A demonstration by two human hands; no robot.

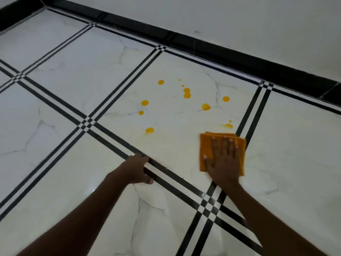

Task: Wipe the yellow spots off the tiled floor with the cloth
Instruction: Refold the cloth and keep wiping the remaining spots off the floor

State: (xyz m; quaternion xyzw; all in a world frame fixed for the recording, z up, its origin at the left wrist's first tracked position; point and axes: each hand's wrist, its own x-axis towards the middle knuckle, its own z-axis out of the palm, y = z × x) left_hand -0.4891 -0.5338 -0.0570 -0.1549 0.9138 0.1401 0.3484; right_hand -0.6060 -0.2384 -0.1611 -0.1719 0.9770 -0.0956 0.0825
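My right hand (223,159) presses flat, fingers spread, on the folded orange cloth (206,145); my left hand (137,169), loosely curled and empty, braces on the tiled floor (73,182). I should sweep away from the cloth's near edge, through the smeared spot (228,125) just beyond it, keeping even pressure.

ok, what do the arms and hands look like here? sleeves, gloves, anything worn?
Both forearms are bare: no sleeves in view. The left hand and right hand wear no gloves, and no rings, watch or bands show. The right fingernails look pale.

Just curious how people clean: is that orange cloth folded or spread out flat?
Folded. The orange cloth shows stacked layered edges along its far and right sides, and the right hand presses it flat.
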